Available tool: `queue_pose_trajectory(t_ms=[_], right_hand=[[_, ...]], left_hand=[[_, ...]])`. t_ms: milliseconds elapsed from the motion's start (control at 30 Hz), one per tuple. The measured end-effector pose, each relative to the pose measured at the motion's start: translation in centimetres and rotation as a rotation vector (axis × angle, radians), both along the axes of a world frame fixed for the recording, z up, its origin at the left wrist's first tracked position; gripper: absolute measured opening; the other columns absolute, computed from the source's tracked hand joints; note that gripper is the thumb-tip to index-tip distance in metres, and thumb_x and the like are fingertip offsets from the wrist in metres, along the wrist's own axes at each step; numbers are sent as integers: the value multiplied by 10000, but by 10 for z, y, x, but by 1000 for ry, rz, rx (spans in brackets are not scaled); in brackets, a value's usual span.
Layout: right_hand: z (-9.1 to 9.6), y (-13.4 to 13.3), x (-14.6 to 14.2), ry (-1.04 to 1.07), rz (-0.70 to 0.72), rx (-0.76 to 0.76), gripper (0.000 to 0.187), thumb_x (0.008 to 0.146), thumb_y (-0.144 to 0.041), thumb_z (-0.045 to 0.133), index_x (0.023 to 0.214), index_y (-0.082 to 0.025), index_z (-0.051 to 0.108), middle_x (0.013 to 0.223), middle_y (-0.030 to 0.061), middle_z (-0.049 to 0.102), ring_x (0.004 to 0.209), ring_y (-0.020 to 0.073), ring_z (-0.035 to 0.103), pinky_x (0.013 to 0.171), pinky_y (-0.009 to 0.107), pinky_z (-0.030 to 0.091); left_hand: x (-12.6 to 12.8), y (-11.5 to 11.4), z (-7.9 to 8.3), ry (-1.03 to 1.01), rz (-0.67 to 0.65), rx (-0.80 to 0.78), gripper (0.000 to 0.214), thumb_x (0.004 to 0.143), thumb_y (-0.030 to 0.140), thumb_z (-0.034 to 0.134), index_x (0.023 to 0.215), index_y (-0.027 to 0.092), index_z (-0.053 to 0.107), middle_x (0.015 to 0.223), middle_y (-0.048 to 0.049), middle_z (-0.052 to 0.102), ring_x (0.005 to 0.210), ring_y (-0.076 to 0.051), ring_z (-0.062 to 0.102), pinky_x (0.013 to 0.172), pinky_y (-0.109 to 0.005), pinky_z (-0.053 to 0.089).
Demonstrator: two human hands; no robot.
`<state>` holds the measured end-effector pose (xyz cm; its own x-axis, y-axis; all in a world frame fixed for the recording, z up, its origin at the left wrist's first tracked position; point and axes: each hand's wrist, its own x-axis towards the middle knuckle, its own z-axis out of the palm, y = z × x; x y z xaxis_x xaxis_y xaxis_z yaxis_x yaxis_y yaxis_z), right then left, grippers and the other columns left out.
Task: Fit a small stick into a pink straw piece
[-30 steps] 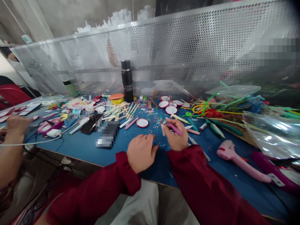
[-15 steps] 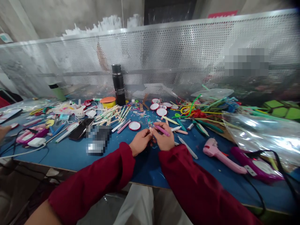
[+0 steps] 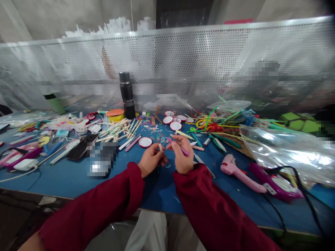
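Note:
My left hand is closed in a pinch on a small pale stick that points up from the fingertips. Just right of it, my right hand grips a purple pen, its front end angled toward the left hand. The two hands are slightly apart above the blue table. Small colourful loops are scattered behind them. A red-rimmed white lid-like dish lies left of the hands, beside a pink pen. Under the right wrist lies a white pen.
A black bottle stands before the perforated metal screen. Many pale sticks lie to the left, near a dark phone. On the right are a pink glue gun, a purple corded device and clear plastic.
My hands have moved apart, and the pale stick now shows upright in my left fingers. The right hand still holds the purple pen. The whole view has shifted slightly.

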<state>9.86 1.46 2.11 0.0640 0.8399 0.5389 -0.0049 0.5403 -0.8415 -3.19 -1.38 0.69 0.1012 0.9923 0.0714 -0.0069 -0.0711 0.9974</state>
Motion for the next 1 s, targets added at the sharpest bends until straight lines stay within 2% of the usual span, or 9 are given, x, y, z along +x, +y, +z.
queue_pose_trajectory(t_ms=[100,200,500,867,1000], right_hand=[[1,-3,0,-64,-16,50,81,840,-286,584,816,-211,604,682,-18,648,638,144,615,648,284,481],[4,-5,-1,-141,-51,80,143,850,-288,576,726,-217,583,645,-23,639,607,136,596,624,273,463],[0,-2,-1,-292,-85,99,129,852,-291,570,743,-224,580,674,-28,642,642,132,597,660,267,458],[-1,-1,-1,-310,-102,124,131,858,-285,572,742,-228,588,681,-28,646,645,132,598,660,265,452],[0,-1,-1,-283,-68,111,127,864,-298,569,762,-227,594,696,-24,649,647,134,600,653,267,458]], left_hand=[[0,-1,-1,-23,-15,14,355,854,497,555,982,173,489,651,-1,641,468,-86,552,411,-174,299],[0,-1,-1,-28,-16,22,369,861,519,552,978,172,500,648,0,641,465,-88,554,410,-175,303],[0,-1,-3,-1,7,54,375,864,533,549,933,166,509,631,6,626,454,-81,547,409,-172,315],[1,0,0,-39,35,47,383,826,531,592,925,167,521,620,10,622,445,-90,537,411,-188,308],[1,0,-1,-43,38,42,367,829,521,595,910,171,520,612,15,611,447,-85,529,423,-187,312]])
